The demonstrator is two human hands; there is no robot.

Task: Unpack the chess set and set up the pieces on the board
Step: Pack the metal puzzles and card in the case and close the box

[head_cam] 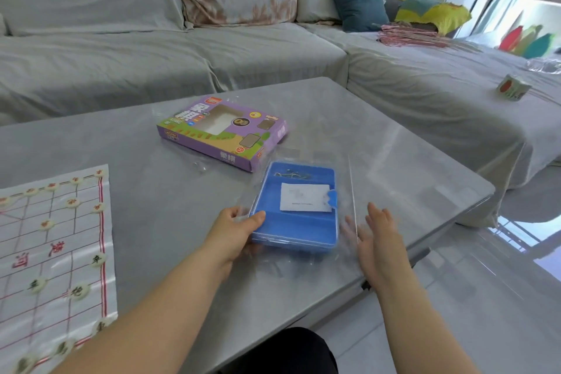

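Left of the blue tray (296, 215), the board (51, 252) already carries most pieces; the tray looks emptied. Left hand (235, 229) clamps the tray's edge, right hand (376, 234) hovers spread open beside it.

We saw a blue case (296, 222) with white label (304, 197), purple box (223, 133), white board (54, 252) with red grid, cream pieces (79, 291), grey table (379, 143), teal cushion (358, 3).
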